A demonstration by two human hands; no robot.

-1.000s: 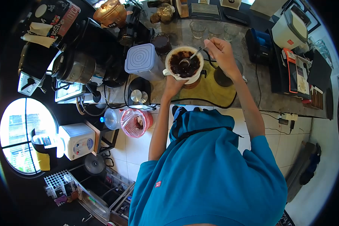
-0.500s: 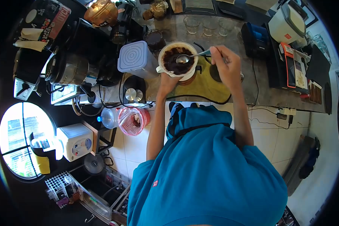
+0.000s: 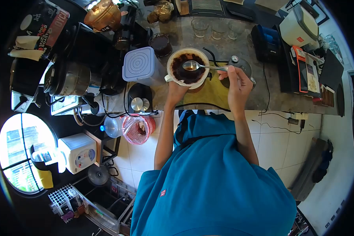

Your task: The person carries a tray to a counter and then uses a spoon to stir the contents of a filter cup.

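Observation:
My left hand [image 3: 177,93] grips the near side of a white coffee dripper [image 3: 197,84], beside its small handle. Wet dark coffee grounds [image 3: 186,76] line the inside of the dripper. A metal spoon [image 3: 190,65] is held over them by my right hand [image 3: 239,83], its fingers closed round the handle end. A little brownish liquid shows in the spoon's bowl. Partly behind my right hand stands a kettle [image 3: 243,65] with a round dial on top. A yellow-green cloth [image 3: 208,95] lies under the dripper and below my right hand.
Left of the dripper are a lidded plastic container [image 3: 139,65] and a glass vessel of dark liquid [image 3: 160,44]. Clear glasses [image 3: 218,29] stand behind. A dark blue printer [image 3: 266,42] is at the right, and a pink waste basket [image 3: 139,129] is below the counter.
My right hand has come lower and nearer me, turning the spoon's handle downward. The spoon's bowl now shows brownish liquid. The kettle's dial has come into sight.

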